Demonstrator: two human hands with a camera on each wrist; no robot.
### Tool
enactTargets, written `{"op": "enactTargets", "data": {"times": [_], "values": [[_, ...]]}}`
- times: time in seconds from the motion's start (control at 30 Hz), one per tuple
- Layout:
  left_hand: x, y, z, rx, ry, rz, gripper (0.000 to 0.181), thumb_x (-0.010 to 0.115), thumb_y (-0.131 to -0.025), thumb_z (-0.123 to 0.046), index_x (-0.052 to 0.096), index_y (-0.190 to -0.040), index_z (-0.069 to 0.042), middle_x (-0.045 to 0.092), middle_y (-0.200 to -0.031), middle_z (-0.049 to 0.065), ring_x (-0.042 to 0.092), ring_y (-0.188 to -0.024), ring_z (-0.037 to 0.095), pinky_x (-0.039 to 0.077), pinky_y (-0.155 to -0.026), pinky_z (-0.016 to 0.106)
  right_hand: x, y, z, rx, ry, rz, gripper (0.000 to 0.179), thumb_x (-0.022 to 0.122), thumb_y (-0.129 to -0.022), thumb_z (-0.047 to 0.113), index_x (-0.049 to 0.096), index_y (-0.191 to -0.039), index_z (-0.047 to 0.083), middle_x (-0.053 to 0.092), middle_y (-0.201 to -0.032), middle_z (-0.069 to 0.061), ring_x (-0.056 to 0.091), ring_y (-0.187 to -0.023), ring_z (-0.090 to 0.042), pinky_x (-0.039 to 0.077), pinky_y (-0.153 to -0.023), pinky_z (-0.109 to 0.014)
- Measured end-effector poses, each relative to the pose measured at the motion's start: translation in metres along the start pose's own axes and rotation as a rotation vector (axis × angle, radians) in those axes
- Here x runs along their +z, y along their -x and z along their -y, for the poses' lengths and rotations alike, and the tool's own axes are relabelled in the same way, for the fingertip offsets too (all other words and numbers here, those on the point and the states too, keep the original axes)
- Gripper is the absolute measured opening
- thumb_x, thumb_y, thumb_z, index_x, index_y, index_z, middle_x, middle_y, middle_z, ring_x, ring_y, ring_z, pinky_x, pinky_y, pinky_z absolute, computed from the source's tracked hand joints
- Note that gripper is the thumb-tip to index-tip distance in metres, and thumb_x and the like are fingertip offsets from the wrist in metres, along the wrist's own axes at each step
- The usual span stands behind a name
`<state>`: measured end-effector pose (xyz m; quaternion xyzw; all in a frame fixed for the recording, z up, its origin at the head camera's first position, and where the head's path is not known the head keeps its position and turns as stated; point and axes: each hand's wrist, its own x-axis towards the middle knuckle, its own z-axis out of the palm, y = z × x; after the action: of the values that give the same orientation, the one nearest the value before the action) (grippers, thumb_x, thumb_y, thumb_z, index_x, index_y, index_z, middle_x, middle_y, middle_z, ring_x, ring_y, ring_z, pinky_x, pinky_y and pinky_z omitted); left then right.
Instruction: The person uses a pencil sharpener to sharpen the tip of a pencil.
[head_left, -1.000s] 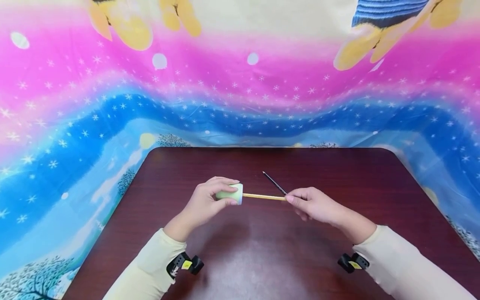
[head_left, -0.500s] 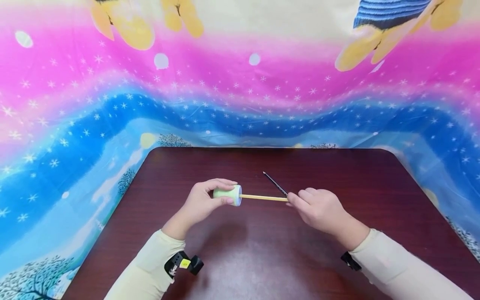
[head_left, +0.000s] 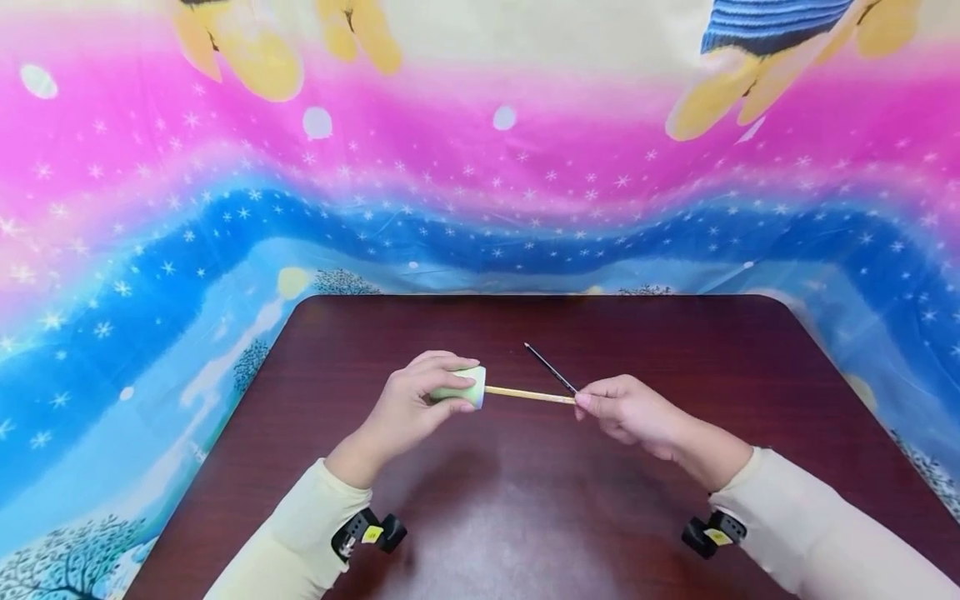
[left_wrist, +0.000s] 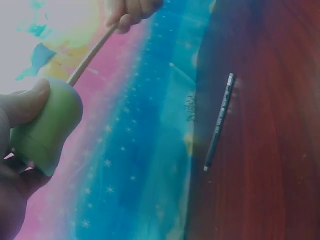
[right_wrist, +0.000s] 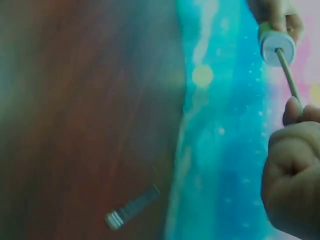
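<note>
In the head view my left hand grips a light green pencil sharpener between thumb and fingers. A yellow pencil runs from the sharpener's end to my right hand, which pinches its far end. The right wrist view shows the pencil going into a hole in the sharpener's white end face; its tip is hidden inside. Both hands are held up over the dark table. A dark pencil lies on the table behind my right hand, partly covered by it in the head view.
A wrist camera sits on each sleeve, the left one and the right one. A colourful printed cloth hangs behind and beside the table. The table's far edge lies well beyond the hands.
My right hand has rolled over, knuckles up, half a second ago, and is now rolled back with the thumb showing. The sharpener has tilted slightly and returned. The dark pencil has stayed put.
</note>
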<state>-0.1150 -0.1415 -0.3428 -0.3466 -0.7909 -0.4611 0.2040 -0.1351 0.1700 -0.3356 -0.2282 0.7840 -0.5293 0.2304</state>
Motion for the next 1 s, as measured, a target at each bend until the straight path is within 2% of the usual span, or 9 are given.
{"op": "enactTargets", "data": {"times": [0.1,0.17,0.37,0.5,0.63,0.73,0.8,0.9,1.0], "values": [[-0.001,-0.001,-0.002,0.004,-0.015,-0.008,0.030,0.084,-0.067,0.002,0.075,-0.096,0.000,0.071,-0.110,0.012,0.061,-0.106,0.026,0.053,-0.082,0.024,-0.004,-0.003,0.000,0.120,-0.121,0.056,0.034,0.049,-0.101,0.017,0.056,-0.105,-0.015,0.039,-0.055,0.002,0.035,-0.044,-0.009,0.022,-0.041,-0.024],[0.000,-0.001,-0.001,-0.055,0.004,-0.012,0.031,0.084,-0.068,0.001,0.075,-0.098,0.000,0.071,-0.110,0.011,0.062,-0.106,0.025,0.053,-0.081,0.022,-0.005,-0.004,0.000,0.041,0.078,-0.001,0.038,0.051,-0.101,0.027,0.060,-0.117,-0.006,0.054,-0.067,0.000,0.050,-0.054,-0.010,0.035,-0.045,-0.026],[0.000,-0.001,0.002,-0.294,0.188,-0.067,0.029,0.080,-0.073,0.003,0.073,-0.102,0.002,0.069,-0.114,0.013,0.063,-0.108,0.023,0.053,-0.079,0.021,0.002,-0.006,-0.016,-0.647,0.987,-0.530,0.044,0.048,-0.100,0.044,0.066,-0.121,0.010,0.065,-0.093,-0.003,0.061,-0.074,-0.017,0.050,-0.055,-0.034],[0.000,-0.003,0.002,-0.370,0.258,-0.050,0.029,0.079,-0.076,0.002,0.072,-0.104,0.002,0.068,-0.116,0.013,0.063,-0.108,0.021,0.054,-0.079,0.024,0.002,-0.011,-0.020,-1.059,1.172,-0.785,0.029,0.047,-0.102,0.023,0.070,-0.101,0.005,0.054,-0.070,-0.005,0.047,-0.052,-0.020,0.035,-0.038,-0.032],[0.000,-0.005,0.001,-0.381,0.268,-0.001,0.029,0.079,-0.075,0.002,0.073,-0.103,0.002,0.068,-0.116,0.014,0.063,-0.107,0.021,0.054,-0.078,0.025,0.003,-0.013,-0.014,-1.206,1.174,-0.807,0.027,0.048,-0.101,0.016,0.066,-0.086,0.003,0.041,-0.059,-0.002,0.028,-0.044,-0.016,0.022,-0.035,-0.026],[0.000,-0.005,0.001,-0.333,0.247,0.019,0.029,0.080,-0.073,0.003,0.073,-0.101,0.002,0.068,-0.116,0.014,0.063,-0.106,0.022,0.054,-0.078,0.025,0.005,-0.009,-0.014,-1.136,1.123,-0.732,0.033,0.046,-0.103,0.024,0.064,-0.083,0.006,0.047,-0.057,0.002,0.036,-0.042,-0.013,0.028,-0.034,-0.025],[0.000,-0.005,0.001,-0.280,0.222,0.022,0.029,0.081,-0.072,0.004,0.074,-0.100,0.002,0.068,-0.115,0.014,0.063,-0.106,0.023,0.054,-0.078,0.025,0.006,-0.004,-0.014,-0.982,1.044,-0.629,0.031,0.048,-0.102,0.027,0.066,-0.084,0.008,0.056,-0.061,0.005,0.045,-0.046,-0.008,0.037,-0.038,-0.025],[0.003,-0.005,0.003,-0.183,0.155,0.021,0.030,0.082,-0.071,0.004,0.074,-0.099,0.002,0.069,-0.113,0.014,0.062,-0.107,0.025,0.054,-0.079,0.024,0.004,0.003,-0.010,-0.598,0.766,-0.395,0.020,0.055,-0.099,0.022,0.069,-0.089,0.011,0.063,-0.072,0.009,0.051,-0.059,-0.003,0.044,-0.051,-0.024],[0.006,-0.005,0.005,-0.079,0.085,0.009,0.031,0.083,-0.069,0.004,0.075,-0.098,0.001,0.070,-0.111,0.013,0.061,-0.107,0.026,0.054,-0.080,0.023,0.001,0.007,-0.001,-0.186,0.347,-0.179,0.012,0.060,-0.094,0.011,0.069,-0.092,0.004,0.054,-0.065,0.006,0.042,-0.056,-0.004,0.037,-0.050,-0.025]]}}
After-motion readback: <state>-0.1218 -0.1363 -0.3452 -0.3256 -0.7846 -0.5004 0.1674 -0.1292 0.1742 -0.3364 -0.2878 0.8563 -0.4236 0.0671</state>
